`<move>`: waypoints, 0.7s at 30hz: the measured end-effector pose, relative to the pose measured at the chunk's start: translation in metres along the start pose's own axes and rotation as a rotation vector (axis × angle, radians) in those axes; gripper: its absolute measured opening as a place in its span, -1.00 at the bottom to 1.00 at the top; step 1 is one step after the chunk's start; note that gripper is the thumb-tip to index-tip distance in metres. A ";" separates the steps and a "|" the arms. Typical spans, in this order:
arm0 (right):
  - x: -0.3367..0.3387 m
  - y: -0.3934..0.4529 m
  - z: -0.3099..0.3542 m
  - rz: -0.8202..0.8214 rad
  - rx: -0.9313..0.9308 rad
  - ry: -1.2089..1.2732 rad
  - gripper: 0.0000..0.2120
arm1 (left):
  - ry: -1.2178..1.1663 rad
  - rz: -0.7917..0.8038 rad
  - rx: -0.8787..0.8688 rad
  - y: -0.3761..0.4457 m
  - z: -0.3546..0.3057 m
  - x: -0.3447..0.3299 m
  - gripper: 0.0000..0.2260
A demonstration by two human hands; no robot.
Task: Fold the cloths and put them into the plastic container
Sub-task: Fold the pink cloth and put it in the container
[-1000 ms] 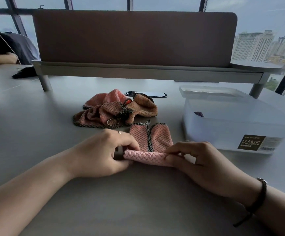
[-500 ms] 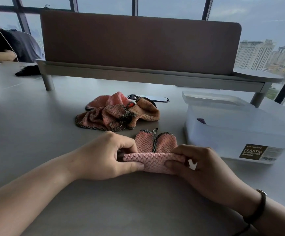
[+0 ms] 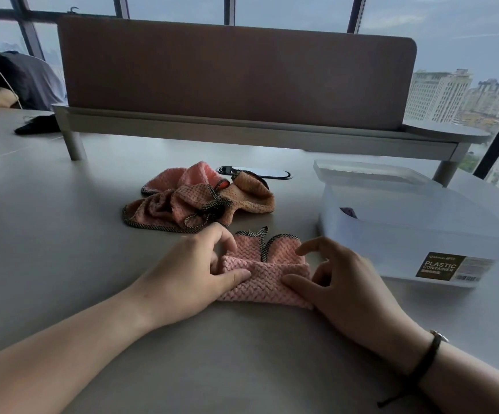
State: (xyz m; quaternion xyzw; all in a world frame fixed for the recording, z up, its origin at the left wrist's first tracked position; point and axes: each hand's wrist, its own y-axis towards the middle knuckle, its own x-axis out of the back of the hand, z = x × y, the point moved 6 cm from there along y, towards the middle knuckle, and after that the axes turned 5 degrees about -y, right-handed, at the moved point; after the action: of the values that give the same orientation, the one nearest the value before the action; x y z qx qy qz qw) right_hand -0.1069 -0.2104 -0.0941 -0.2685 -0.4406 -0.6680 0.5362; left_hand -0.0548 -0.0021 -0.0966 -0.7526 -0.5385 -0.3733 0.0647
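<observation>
Folding is midway: left hand (image 3: 194, 273) and right hand (image 3: 340, 282) pinch the pink cloth's (image 3: 264, 279) ends on the table (image 3: 63, 234); crumpled cloths (image 3: 194, 204) wait, plastic container (image 3: 406, 234) perhaps holds one.

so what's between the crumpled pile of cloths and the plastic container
In the head view, only bare table lies between the crumpled cloths and the plastic container; nothing sits in that gap.
</observation>
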 end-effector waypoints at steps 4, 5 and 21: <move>0.001 -0.001 0.000 -0.036 0.053 -0.056 -0.71 | 0.201 -0.121 -0.164 -0.002 -0.009 0.009 -0.67; 0.003 -0.002 0.001 -0.064 0.088 -0.048 -0.74 | 0.220 -0.142 -0.232 -0.003 -0.014 0.012 -0.69; 0.005 -0.007 0.013 0.040 0.345 -0.105 -0.73 | 0.065 0.211 -0.218 0.000 -0.001 -0.003 -0.57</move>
State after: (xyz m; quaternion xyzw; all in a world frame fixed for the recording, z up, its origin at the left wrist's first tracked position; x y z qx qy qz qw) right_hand -0.1160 -0.2014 -0.0863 -0.2158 -0.5705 -0.5570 0.5637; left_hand -0.0562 -0.0049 -0.0979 -0.7950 -0.4106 -0.4449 0.0391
